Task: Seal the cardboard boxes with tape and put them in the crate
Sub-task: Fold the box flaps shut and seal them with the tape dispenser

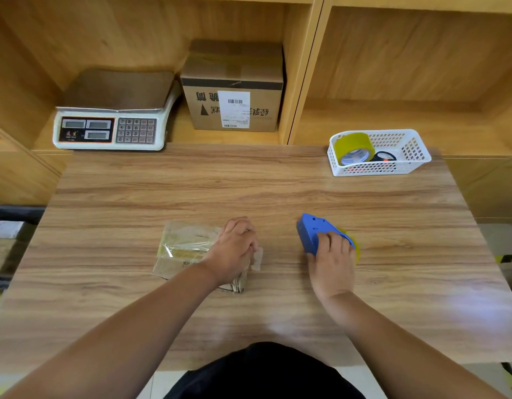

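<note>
Forearms rise from bottom centre, left hand (234,250) gripping a small tape-wrapped brown cardboard box (184,246), right hand (332,256) curled round a blue plastic tape dispenser (310,231); sealing seems finished, crating next.

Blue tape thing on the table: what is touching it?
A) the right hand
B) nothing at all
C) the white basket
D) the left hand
A: the right hand lies on the blue tape dispenser with its fingers curled over it, while the left hand holds the small cardboard box instead.
</note>
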